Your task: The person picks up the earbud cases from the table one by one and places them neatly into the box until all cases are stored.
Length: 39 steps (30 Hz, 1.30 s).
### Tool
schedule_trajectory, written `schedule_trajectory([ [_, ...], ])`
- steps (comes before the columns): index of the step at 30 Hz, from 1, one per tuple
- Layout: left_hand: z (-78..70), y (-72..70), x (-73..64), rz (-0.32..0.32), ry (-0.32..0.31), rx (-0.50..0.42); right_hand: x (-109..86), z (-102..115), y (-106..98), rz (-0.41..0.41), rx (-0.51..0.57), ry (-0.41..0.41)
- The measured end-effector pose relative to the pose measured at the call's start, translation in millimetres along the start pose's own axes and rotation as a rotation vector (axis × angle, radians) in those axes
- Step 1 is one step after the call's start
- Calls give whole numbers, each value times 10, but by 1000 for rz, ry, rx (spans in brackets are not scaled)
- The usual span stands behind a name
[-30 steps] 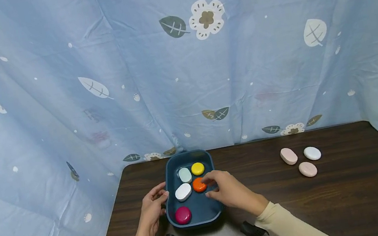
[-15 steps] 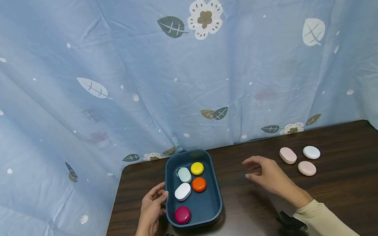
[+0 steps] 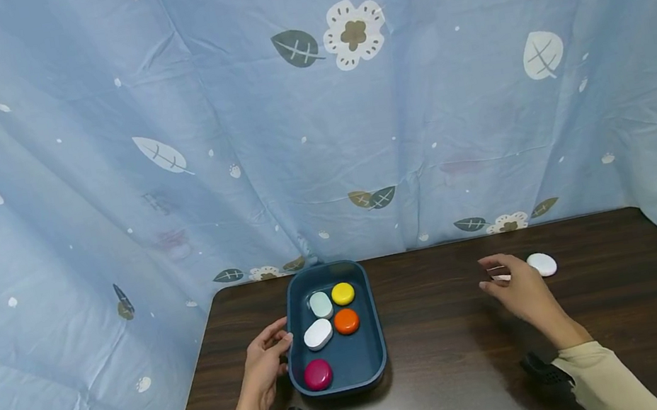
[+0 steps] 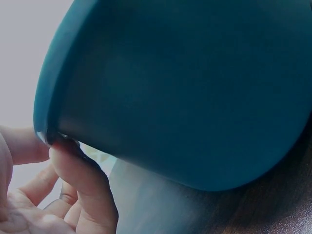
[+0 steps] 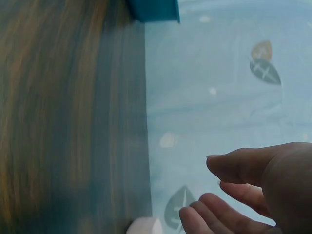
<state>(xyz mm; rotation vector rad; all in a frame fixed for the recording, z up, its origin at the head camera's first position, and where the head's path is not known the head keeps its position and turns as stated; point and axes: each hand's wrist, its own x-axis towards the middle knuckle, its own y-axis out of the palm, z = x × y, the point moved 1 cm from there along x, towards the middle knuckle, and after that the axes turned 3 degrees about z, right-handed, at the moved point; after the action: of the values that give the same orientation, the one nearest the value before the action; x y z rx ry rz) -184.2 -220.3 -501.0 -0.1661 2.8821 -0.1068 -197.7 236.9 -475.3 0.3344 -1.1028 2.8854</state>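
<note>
In the head view, my left hand (image 3: 261,373) is at the left side of a dark blue tray (image 3: 382,361). In the left wrist view its thumb and a finger pinch the tray's rim (image 4: 46,87). My right hand (image 3: 526,295) hovers over the table's right half, fingers bent and apart, holding nothing. Just beyond its fingers shows part of a pale pink pebble-like piece (image 3: 499,274); in the right wrist view a pale piece (image 5: 144,227) lies below the fingers. A white round piece (image 3: 542,264) lies behind that hand. The other pink piece is hidden by the hand.
Inside the tray lie yellow (image 3: 342,294), orange (image 3: 346,321), pale green (image 3: 321,304), white (image 3: 318,334) and magenta (image 3: 318,374) pieces. The dark wooden table (image 3: 435,346) reaches back to a blue patterned curtain (image 3: 260,101).
My right hand has moved right, away from above the tray and over to the pale pieces on the table, with its fingers apart. My left hand and the tray have stayed put.
</note>
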Motion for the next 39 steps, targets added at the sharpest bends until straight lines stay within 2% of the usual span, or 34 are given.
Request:
schedule_trajectory([
  [5,8,-8,-15,-1,1,6,38,-142,-78,-38,-62,0],
  [10,11,-9,-23,-5,3,12,83,-244,-123,-41,-122,16],
  [24,-6,-1,2,-4,0,14,233,-466,-112,34,-197,50],
  [31,-22,4,-6,-17,-2,20,376,-484,-90,111,-265,103],
  [39,-23,12,-17,-11,0,11,431,-482,-50,152,-262,107],
])
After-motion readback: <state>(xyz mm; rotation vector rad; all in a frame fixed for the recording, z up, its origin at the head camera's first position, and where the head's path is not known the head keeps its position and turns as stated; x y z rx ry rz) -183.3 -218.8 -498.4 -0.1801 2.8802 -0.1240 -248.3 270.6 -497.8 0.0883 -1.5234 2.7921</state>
